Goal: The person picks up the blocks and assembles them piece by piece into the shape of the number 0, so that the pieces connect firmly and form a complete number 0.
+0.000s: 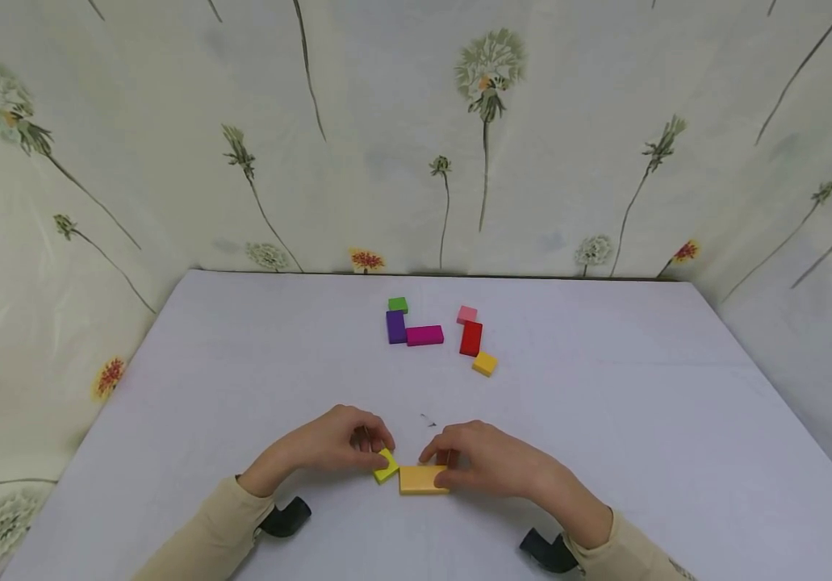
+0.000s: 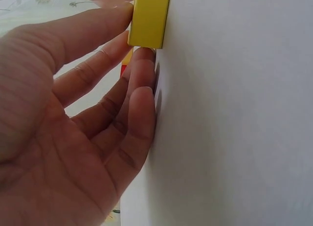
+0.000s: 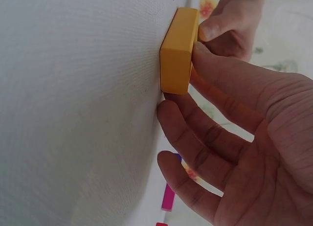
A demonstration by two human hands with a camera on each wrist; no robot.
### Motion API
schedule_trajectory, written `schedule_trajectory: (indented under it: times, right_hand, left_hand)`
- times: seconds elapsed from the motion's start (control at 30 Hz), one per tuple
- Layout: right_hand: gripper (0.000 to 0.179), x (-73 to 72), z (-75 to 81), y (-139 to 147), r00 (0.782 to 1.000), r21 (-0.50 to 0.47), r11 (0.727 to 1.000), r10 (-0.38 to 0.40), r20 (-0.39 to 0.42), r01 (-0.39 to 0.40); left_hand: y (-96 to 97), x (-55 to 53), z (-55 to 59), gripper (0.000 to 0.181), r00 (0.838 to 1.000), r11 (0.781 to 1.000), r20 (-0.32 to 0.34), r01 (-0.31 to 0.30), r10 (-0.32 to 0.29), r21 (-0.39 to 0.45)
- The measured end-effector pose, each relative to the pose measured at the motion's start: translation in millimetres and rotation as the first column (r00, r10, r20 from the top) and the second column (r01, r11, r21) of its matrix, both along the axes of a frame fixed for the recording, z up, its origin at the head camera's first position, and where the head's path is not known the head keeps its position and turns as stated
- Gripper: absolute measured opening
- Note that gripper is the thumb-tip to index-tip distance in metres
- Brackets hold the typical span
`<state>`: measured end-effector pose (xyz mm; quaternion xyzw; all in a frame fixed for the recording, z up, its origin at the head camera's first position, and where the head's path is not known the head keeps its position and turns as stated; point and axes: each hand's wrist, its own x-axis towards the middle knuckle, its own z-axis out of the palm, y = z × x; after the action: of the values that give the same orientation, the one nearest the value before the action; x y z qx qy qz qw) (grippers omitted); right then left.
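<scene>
A small yellow block [image 1: 386,474] lies tilted on the table, its corner at the left end of a longer light-orange block [image 1: 417,482]. With thumb and fingers my left hand [image 1: 332,442] pinches the yellow block, whose end face [image 2: 148,23] shows in the left wrist view. My right hand [image 1: 491,461] grips the light-orange block near its right end, thumb on it and fingers at its far side. In the right wrist view the light-orange block [image 3: 177,67] lies against the table, the left hand's fingers just beyond it.
Farther back, a green block [image 1: 397,304], a purple block [image 1: 395,328] and a magenta block [image 1: 425,336] form one group. Right of them, a pink block [image 1: 467,314], a red block [image 1: 470,339] and a yellow-orange block [image 1: 484,364] form another. A flowered cloth [image 1: 386,161] hangs behind the white table [image 1: 604,387].
</scene>
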<state>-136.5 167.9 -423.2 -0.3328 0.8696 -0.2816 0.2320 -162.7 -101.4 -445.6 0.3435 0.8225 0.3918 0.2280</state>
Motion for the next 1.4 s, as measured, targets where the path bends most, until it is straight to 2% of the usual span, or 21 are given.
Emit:
schedule_trajectory:
  times: [0.57,0.7,0.83,0.9,0.97,1.03,1.1,1.13,1.2,1.27,1.3,1.4]
  right_hand:
    - [0.028,1.0,0.0,0,1.0,0.0,1.0,-0.006,0.009,0.006]
    - [0.028,1.0,-0.3,-1,1.0,-0.009,1.0,0.002,0.01,-0.002]
    - [0.029,0.4,0.6,-1,1.0,-0.01,1.0,0.003,0.002,-0.003]
    - [0.028,0.3,0.7,-1,1.0,-0.009,1.0,0.002,-0.002,-0.002]
    - [0.028,0.0,0.2,-1,1.0,-0.012,1.0,0.002,-0.001,-0.002]
    - [0.028,0.3,0.4,-1,1.0,-0.011,1.0,0.0,0.0,0.0]
    - [0.028,0.6,0.2,0,1.0,-0.004,1.0,-0.003,0.0,0.003]
    - [0.028,0.7,0.4,1,1.0,0.001,1.0,-0.005,-0.002,0.005]
    - [0.028,0.8,0.7,2,1.0,0.007,1.0,-0.005,-0.011,0.005]
    - [0.028,0.4,0.6,2,1.0,0.004,1.0,-0.003,-0.013,0.003]
    - [0.028,0.3,0.4,2,1.0,-0.001,1.0,-0.002,-0.009,0.002]
    - [0.028,0.2,-0.7,1,1.0,-0.017,1.0,0.003,0.005,-0.003]
  left_hand:
    - [0.0,1.1,-2.3,0.015,1.0,1.0,-0.012,-0.011,0.012,0.029]
    - [-2.9,3.0,1.3,0.018,0.997,0.998,-0.072,-0.031,0.035,0.045]
    - [0.0,10.4,12.3,0.017,0.977,0.998,-0.205,-0.052,0.057,0.033]
    - [3.5,19.3,16.8,0.019,0.954,0.998,-0.294,-0.055,0.05,-0.01]
    - [5.8,30.9,18.2,0.022,0.915,0.996,-0.403,-0.045,0.011,-0.075]
    - [6.9,44.1,17.8,0.025,0.854,0.99,-0.518,-0.029,-0.046,-0.135]
    - [7.6,55.8,16.1,0.027,0.78,0.983,-0.617,-0.012,-0.104,-0.181]
    - [8.0,60.9,15.3,0.028,0.743,0.98,-0.657,-0.003,-0.132,-0.2]
    - [8.7,69.4,14.7,0.03,0.681,0.971,-0.71,0.008,-0.179,-0.237]
    - [9.8,75.9,14.2,0.034,0.645,0.96,-0.732,0.011,-0.22,-0.279]
    - [10.4,78.7,14.1,0.037,0.634,0.953,-0.735,0.011,-0.241,-0.303]
    - [11.9,84.9,13.3,0.044,0.625,0.935,-0.729,0.005,-0.279,-0.354]
